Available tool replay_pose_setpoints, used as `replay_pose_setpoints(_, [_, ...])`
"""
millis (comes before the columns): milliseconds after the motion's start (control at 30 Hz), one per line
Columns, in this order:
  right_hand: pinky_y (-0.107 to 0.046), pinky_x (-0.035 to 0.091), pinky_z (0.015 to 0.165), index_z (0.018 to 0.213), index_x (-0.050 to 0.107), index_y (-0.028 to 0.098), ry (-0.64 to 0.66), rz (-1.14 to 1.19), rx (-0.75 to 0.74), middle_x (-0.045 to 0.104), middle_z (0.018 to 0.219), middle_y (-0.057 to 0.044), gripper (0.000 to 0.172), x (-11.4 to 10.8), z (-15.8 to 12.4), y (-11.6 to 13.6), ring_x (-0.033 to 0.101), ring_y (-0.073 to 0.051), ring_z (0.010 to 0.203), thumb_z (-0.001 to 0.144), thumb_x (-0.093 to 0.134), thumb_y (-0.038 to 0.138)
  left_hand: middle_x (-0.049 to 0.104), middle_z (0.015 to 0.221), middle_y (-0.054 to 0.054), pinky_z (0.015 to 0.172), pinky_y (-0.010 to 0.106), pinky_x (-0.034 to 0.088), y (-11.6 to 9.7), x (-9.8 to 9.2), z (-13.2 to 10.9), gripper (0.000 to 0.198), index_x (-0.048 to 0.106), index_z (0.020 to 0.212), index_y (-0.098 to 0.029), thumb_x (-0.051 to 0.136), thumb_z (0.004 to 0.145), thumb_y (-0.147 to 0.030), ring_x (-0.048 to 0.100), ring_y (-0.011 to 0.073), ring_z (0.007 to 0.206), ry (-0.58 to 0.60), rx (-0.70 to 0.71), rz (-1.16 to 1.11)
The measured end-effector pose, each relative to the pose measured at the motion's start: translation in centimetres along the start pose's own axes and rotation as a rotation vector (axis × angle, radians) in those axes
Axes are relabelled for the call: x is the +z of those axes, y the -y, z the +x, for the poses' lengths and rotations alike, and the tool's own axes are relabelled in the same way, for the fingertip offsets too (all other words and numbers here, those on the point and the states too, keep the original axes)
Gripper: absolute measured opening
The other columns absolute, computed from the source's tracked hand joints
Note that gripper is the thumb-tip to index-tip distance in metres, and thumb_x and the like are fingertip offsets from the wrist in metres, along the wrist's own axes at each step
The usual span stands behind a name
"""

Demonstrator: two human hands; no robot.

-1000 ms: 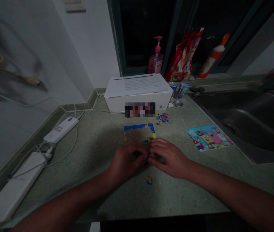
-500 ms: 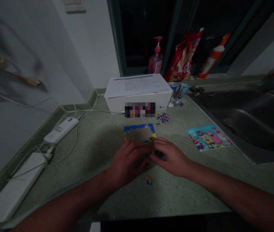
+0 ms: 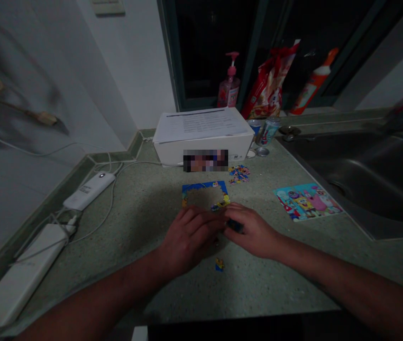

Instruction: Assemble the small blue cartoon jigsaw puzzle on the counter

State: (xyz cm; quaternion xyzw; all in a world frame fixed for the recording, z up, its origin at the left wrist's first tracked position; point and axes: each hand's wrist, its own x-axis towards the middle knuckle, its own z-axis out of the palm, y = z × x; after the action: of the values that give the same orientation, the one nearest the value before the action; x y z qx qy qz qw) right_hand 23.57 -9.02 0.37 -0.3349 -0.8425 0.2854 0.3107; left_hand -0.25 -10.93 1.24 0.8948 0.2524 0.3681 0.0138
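A partly assembled jigsaw puzzle (image 3: 206, 185) lies on the counter, its blue border joined around a bare middle. Over its near edge my left hand (image 3: 189, 237) is closed, the fingers bent and pressed together; whatever lies under the fingertips is hidden. My right hand (image 3: 253, 229) closes on the puzzle's near right corner, where a dark blue bit shows between thumb and fingers. The fingertips of both hands meet. Nearer to me, a small yellow and blue puzzle piece (image 3: 219, 264) lies loose. Beyond the border's right corner sits a pile of loose pieces (image 3: 239, 174).
A colourful cartoon picture card (image 3: 306, 202) lies at the right, beside the metal sink (image 3: 365, 175). Behind the puzzle stands a white box (image 3: 201, 128) with paper on top; cans (image 3: 268, 131) stand beside it. A power strip (image 3: 27, 270) with cables runs along the left.
My left hand has shifted very slightly, its fingers still against the right hand's. More of the dark blue bit shows under my right hand. The other things stay where they were.
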Motion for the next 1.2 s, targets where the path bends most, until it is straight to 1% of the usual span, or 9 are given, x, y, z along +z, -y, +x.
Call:
replay_pose_setpoints(100, [-0.039,0.052,0.082,0.093,0.066,0.021,-0.003,0.003,-0.001,0.069,0.091,-0.005,0.007,0.0,0.0,0.0,0.065,-0.023,0.091,0.098,0.062,0.017,0.080,0.120,0.005,0.098,0.039,0.052,0.1,0.2,0.0,0.036,0.061,0.135,-0.023,0.070,0.102,-0.015,0.070,0.0224,0.109,-0.007,-0.016,-0.005])
replay_pose_setpoints(200, [-0.038,0.051,0.082,0.096,0.068,0.020,0.009,0.000,0.014,0.069,0.091,-0.005,0.007,-0.1,0.1,-0.2,0.065,-0.023,0.091,0.101,0.063,0.020,0.079,0.113,0.004,0.096,0.039,0.052,0.4,0.4,0.1,0.034,0.063,0.132,-0.022,0.072,0.099,-0.014,0.069,0.0219,0.103,-0.032,-0.036,-0.011])
replay_pose_setpoints(367, [-0.037,0.051,0.080,0.096,0.069,0.020,0.028,-0.009,0.034,0.069,0.090,-0.005,0.014,-0.2,0.0,-0.4,0.066,-0.023,0.091,0.105,0.060,0.024,0.078,0.110,0.003,0.092,0.041,0.053,0.9,0.7,0.0,0.039,0.064,0.130,-0.023,0.079,0.094,-0.016,0.068,0.0231,0.100,-0.031,-0.073,-0.036])
replay_pose_setpoints(567, [-0.038,0.052,0.081,0.094,0.068,0.020,0.037,-0.014,0.041,0.070,0.091,-0.006,0.010,0.0,-0.1,-0.6,0.065,-0.023,0.090,0.102,0.062,0.020,0.079,0.123,0.005,0.099,0.040,0.054,0.8,0.7,0.1,0.040,0.062,0.134,-0.022,0.075,0.097,-0.012,0.070,0.0225,0.110,0.009,-0.022,-0.097])
replay_pose_setpoints(667, [-0.038,0.052,0.081,0.095,0.068,0.020,0.035,-0.017,0.032,0.070,0.090,-0.005,0.009,0.0,-0.1,-0.6,0.065,-0.022,0.090,0.101,0.063,0.020,0.079,0.120,0.004,0.097,0.039,0.055,0.9,0.7,0.1,0.041,0.061,0.137,-0.023,0.072,0.099,-0.013,0.071,0.0214,0.106,0.004,-0.014,-0.104])
replay_pose_setpoints(900, [-0.038,0.054,0.082,0.097,0.070,0.020,0.030,-0.013,0.041,0.072,0.092,-0.006,0.011,0.0,0.0,-0.5,0.066,-0.022,0.090,0.104,0.061,0.022,0.079,0.115,0.004,0.096,0.041,0.055,1.0,0.8,0.0,0.046,0.061,0.140,-0.023,0.077,0.097,-0.018,0.069,0.0230,0.104,-0.003,-0.042,-0.065])
replay_pose_setpoints(1033, [-0.037,0.054,0.081,0.096,0.070,0.022,-0.010,-0.082,0.019,0.072,0.090,-0.005,0.015,-0.6,0.2,-0.5,0.068,-0.022,0.089,0.106,0.061,0.028,0.079,0.107,0.004,0.092,0.041,0.055,1.4,1.1,0.0,0.032,0.066,0.128,-0.024,0.072,0.097,-0.016,0.070,0.0225,0.099,-0.038,-0.111,-0.058])
replay_pose_setpoints(1133, [-0.042,0.056,0.086,0.103,0.073,0.023,-0.074,-0.209,-0.018,0.076,0.096,-0.006,0.015,-1.4,0.4,-1.1,0.070,-0.025,0.096,0.107,0.058,0.026,0.079,0.105,0.005,0.092,0.043,0.056,2.2,1.6,0.0,0.019,0.069,0.114,-0.021,0.070,0.097,-0.014,0.070,0.0236,0.098,-0.061,-0.228,-0.039])
replay_pose_setpoints(1200, [-0.046,0.057,0.092,0.108,0.075,0.022,-0.095,-0.309,-0.047,0.077,0.102,-0.008,0.018,-2.0,0.4,-1.5,0.070,-0.027,0.102,0.108,0.056,0.025,0.078,0.103,0.005,0.092,0.046,0.057,2.8,2.1,-0.1,0.015,0.070,0.109,-0.021,0.071,0.095,-0.016,0.070,0.0252,0.098,-0.032,-0.305,-0.016])
